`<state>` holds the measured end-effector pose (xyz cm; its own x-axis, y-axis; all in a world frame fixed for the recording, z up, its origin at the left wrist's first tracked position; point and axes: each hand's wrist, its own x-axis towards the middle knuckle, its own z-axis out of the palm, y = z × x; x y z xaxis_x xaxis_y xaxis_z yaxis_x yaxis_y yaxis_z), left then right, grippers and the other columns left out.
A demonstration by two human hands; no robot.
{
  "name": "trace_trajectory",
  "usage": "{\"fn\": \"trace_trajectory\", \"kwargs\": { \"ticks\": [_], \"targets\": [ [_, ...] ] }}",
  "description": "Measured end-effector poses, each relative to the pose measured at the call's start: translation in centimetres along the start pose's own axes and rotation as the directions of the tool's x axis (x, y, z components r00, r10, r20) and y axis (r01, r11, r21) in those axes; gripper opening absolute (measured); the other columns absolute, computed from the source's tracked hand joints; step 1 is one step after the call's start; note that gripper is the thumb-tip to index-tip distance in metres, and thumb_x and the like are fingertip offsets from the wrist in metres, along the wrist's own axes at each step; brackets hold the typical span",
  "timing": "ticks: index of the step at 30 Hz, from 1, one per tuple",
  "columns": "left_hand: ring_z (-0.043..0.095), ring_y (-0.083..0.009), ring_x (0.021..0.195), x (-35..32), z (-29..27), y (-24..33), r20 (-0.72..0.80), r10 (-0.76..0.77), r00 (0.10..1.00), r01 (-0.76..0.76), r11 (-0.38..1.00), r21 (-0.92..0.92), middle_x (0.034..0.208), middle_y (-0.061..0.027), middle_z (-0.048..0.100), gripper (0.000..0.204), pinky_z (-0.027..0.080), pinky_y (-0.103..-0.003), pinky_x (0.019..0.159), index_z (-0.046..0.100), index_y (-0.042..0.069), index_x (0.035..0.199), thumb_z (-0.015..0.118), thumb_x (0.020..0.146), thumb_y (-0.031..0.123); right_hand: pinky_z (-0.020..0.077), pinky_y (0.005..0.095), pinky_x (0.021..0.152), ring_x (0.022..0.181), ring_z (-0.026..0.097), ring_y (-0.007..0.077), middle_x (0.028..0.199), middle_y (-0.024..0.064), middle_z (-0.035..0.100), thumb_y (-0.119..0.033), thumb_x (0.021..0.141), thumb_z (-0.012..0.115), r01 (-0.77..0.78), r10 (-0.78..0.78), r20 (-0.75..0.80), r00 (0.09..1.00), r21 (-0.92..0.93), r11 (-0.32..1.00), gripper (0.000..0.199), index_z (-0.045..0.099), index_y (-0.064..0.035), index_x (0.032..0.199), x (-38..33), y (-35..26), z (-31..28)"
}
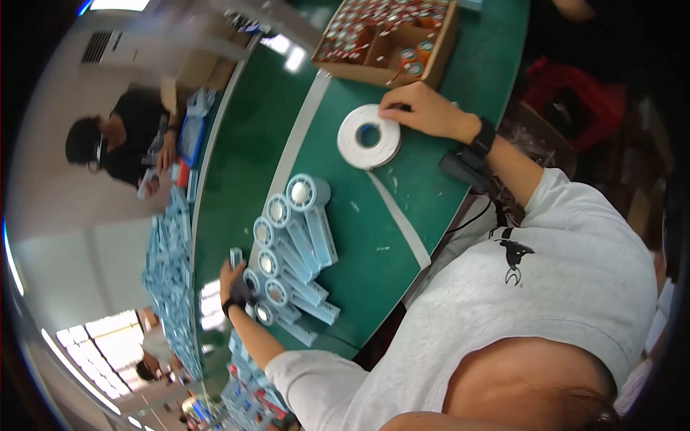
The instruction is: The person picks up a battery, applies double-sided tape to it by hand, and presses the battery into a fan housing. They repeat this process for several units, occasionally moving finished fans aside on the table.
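Note:
My right hand (425, 113) is closed at the rim of a white roll of tape (348, 138), thumb and fingers pinching its upper right edge. The roll lies flat on the green table and has a blue core. At the far left of the table, my left hand (231, 282) is closed around a small light blue plastic piece (236, 256); much of the grip is blurred. Beside that hand lie several light blue handheld fan bodies (302, 192), with round heads and long handles fanned out. A dark patch by the left palm is unclear.
A cardboard box (440, 70) with dividers holds many small cylindrical parts with red wires. White strips (399, 223) mark the green table (359, 208). Across the table a person in black (136, 129) handles parts beside a long heap of light blue pieces (171, 266). A black device (466, 169) sits at the near edge.

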<state>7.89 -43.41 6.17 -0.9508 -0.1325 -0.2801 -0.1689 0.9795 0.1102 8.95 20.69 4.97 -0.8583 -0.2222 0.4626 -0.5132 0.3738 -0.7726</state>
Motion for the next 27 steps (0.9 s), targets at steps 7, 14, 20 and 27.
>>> {"fn": "trace_trajectory", "kwargs": {
  "ticks": [7, 14, 20, 27],
  "targets": [
    [0.051, -0.0181, 0.059, -4.3, -2.1, 4.2, -0.307, 0.094, 0.947, -0.121, 0.990, -0.067, 0.064, -0.0100, 0.057, 0.021, 0.041, -0.030, 0.055, 0.060, -0.004, 0.081, 0.064, 0.071, 0.014, 0.0476, 0.0302, 0.068, 0.073, 0.060, 0.0212, 0.084, 0.0098, 0.061, -0.009, 0.079, 0.059, 0.060, -0.060, -0.254, 0.965, -0.008, 0.998, 0.014, 0.059, 0.0004, 0.090, -3.5, -2.2, -6.3],
    [0.045, -0.0288, 0.051, -15.9, -0.8, 8.0, -0.566, -0.090, 0.820, 0.053, 0.995, -0.082, 0.055, -0.0178, 0.050, 0.043, 0.036, -0.043, 0.055, 0.052, -0.003, 0.061, 0.049, 0.084, 0.033, 0.0461, 0.0326, 0.071, 0.078, 0.059, 0.0246, 0.087, 0.0113, 0.061, -0.022, 0.076, 0.064, -0.187, 0.105, -0.300, 0.948, -0.258, 0.948, 0.026, 0.059, -0.0029, 0.093, 0.2, -0.6, -13.0],
    [0.049, -0.0255, 0.056, -18.5, 0.2, 12.9, -0.587, 0.007, 0.809, -0.156, 0.967, -0.202, 0.061, -0.0158, 0.053, 0.028, 0.039, -0.039, 0.058, 0.054, -0.003, 0.075, 0.053, 0.081, 0.024, 0.0378, 0.0385, 0.088, 0.104, 0.047, 0.0316, 0.115, 0.0130, 0.049, -0.039, 0.080, 0.058, 0.474, -0.452, 0.220, 0.864, -0.654, 0.589, 0.046, 0.051, -0.0052, 0.110, 10.3, 4.9, -10.5],
    [0.053, -0.0216, 0.063, -19.6, 1.6, 20.8, -0.626, 0.055, 0.778, -0.335, 0.879, -0.339, 0.069, -0.0136, 0.056, 0.021, 0.043, -0.034, 0.061, 0.056, -0.002, 0.091, 0.056, 0.078, 0.014, 0.0417, 0.0425, 0.079, 0.094, 0.052, 0.0325, 0.107, 0.0161, 0.054, -0.037, 0.089, 0.042, 0.693, -0.288, 0.659, 0.695, -0.507, 0.513, 0.038, 0.053, -0.0024, 0.097, 14.4, 5.6, -9.0]
  ]
}}
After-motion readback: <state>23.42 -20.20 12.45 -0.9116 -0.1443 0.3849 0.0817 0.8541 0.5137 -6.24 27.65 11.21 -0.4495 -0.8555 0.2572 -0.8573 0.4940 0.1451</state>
